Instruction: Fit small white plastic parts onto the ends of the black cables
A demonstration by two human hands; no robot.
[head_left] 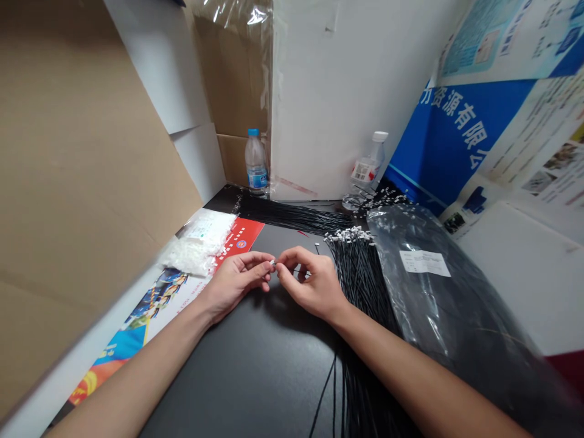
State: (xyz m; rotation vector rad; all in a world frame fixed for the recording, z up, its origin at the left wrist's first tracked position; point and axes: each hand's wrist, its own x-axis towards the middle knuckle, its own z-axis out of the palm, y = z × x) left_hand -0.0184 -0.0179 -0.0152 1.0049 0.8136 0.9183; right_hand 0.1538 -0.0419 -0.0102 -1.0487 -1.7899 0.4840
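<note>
- Two bare hands meet above a dark tabletop [255, 365], near the middle of the scene, their fingertips almost touching.
- The left hand [241, 278] holds a small white connector [272, 263] pinched between thumb and finger; its other fingers curl loosely.
- The right hand [314, 280] is closed to a narrow pinch just beside the connector, seemingly on a thin black wire [296, 272], which shows behind the fingers. Whether wire and connector are joined is too small to tell.
- The connector could slip and drop, because it is tiny and only fingertips grip it.
- If the wire meets the connector at a slant, it could bend or seat poorly; the fingers hide much of that meeting point.
- On the right, a thick bundle of black wires [360, 267] with white ends at its far side lies close to the right forearm. A sideways sweep of that arm could drag or tangle it.
- Stray wires [323, 395] at the near edge could catch on a sleeve or arm.
- On the left, a clear bag of white pieces [205, 237] rests past the left hand; if it is unsealed, a bump might spill some.
</note>
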